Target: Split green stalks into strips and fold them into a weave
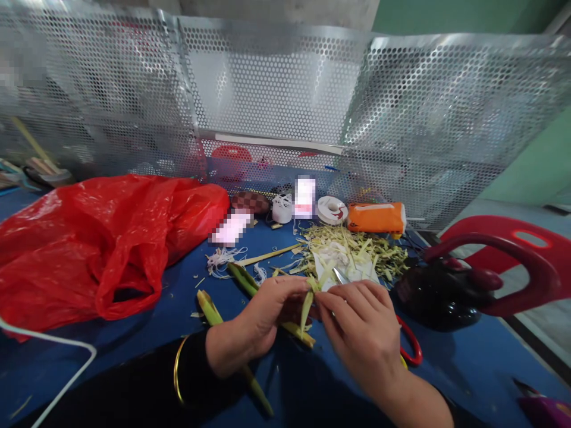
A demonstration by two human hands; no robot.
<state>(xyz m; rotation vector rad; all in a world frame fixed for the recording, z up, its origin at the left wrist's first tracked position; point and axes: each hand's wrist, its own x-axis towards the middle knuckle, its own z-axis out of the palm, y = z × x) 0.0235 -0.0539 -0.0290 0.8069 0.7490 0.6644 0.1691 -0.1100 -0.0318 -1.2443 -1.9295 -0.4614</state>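
A pale green strip of plant leaf (307, 310) runs between my two hands at the middle of the table. My left hand (267, 318) is closed and pinches it between thumb and fingers. My right hand (361, 324) holds its other side with thumb and forefinger. From behind the right hand a pair of scissors shows, its metal blade (341, 276) at the front and a red handle loop (414, 345) by the wrist; how it sits in the palm is hidden. Under my hands lie thick green stalks (209, 309).
A heap of plant shreds (383, 255) lies behind my hands, beside white string (225, 261). Farther back stand a white tape roll (332, 210) and an orange packet (376, 217). A red plastic bag (80, 249) fills the left; a dark kettle (441, 294) stands right. Perforated metal panels (276, 83) close off the back.
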